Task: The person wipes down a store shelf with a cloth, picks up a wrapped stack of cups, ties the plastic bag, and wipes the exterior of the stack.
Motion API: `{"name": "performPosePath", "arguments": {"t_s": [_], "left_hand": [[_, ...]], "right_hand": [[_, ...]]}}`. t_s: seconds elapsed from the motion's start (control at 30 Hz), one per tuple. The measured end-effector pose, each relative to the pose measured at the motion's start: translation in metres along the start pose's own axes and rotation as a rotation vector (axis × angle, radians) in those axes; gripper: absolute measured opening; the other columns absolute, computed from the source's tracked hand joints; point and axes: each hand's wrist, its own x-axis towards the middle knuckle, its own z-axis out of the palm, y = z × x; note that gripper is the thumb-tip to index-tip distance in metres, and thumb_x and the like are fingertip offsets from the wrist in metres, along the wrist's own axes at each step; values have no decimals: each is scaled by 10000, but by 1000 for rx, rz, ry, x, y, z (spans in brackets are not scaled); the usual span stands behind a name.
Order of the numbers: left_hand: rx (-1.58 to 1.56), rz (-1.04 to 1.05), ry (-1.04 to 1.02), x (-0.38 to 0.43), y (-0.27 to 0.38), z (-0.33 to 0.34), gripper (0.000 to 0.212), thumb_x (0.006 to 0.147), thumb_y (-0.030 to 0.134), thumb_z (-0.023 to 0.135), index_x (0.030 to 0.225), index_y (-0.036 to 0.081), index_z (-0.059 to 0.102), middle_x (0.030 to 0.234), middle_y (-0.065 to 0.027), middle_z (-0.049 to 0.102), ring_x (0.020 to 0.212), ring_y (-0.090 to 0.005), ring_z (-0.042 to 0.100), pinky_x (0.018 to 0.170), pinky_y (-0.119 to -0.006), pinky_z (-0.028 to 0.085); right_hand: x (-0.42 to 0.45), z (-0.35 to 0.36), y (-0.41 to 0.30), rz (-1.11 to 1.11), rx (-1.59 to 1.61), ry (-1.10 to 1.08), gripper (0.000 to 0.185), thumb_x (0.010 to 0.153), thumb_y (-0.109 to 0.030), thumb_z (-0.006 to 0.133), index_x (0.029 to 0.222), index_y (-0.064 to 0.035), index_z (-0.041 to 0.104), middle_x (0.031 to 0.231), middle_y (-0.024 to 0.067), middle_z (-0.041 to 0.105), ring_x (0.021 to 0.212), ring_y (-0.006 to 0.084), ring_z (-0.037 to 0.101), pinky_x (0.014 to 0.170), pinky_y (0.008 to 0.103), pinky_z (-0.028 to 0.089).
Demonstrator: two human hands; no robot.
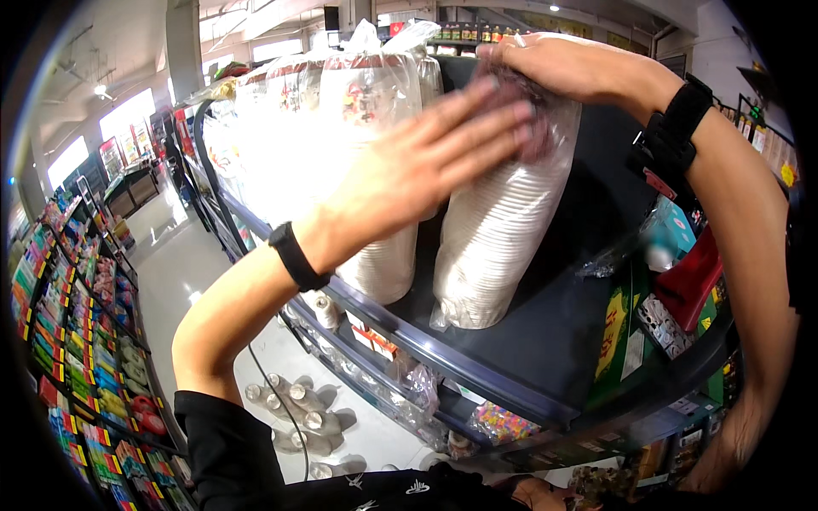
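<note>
A tall stack of white disposable bowls or cups [492,255] in a clear plastic bag leans on a dark shelf top [543,358]. My right hand [549,61] grips the bag at the top of this stack, its fingertips partly hidden. Blurred by motion, my left hand [428,147] reaches across the upper stack with fingers stretched and slightly apart. Whether it touches the bag is unclear. Just left of the held stack stands another bagged stack [386,274], part of it behind my left forearm. More bagged stacks [294,89] with printed sides stand farther left, washed out by glare.
A dark metal rail [441,351] edges the shelf. To the right lie a green box [620,345] and a red object [690,281]. Several bagged stacks [313,421] stand on the floor near a thin cable [287,409]. Stocked shelves [83,332] line the left.
</note>
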Motion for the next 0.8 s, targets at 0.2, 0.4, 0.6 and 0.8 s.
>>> {"name": "performPosePath", "arguments": {"t_s": [0.2,0.4,0.6,0.8], "left_hand": [[59,374,-226,-31,25,5,715,880,126,641,1555,158,408,1678,-4,322,1552,-238,293,1260,-381,331],[51,497,-280,-31,30,-6,582,898,206,612,1470,130,532,1634,-6,401,1561,-211,269,1292,-357,244],[201,190,-104,16,-9,-32,668,891,118,602,1541,179,461,1650,-7,380,1538,-235,330,1244,-390,361],[153,168,-133,16,-7,-27,633,887,80,599,1504,191,516,1644,6,390,1538,-241,331,1220,-371,397]], "right_hand": [[0,1,-13,90,-43,14,542,1091,-442,394,1221,26,635,1237,169,686,1078,306,624,993,393,461],[-6,-5,-39,283,253,-68,661,1084,-598,367,1247,-47,695,1149,107,720,973,164,608,985,347,463],[-3,-9,-33,199,516,-143,566,1120,-501,347,1200,-38,661,1056,34,709,886,91,615,836,269,515],[-6,-9,-36,271,519,-62,499,1114,-482,370,1163,-80,661,944,-24,680,790,67,584,760,229,506]]}}
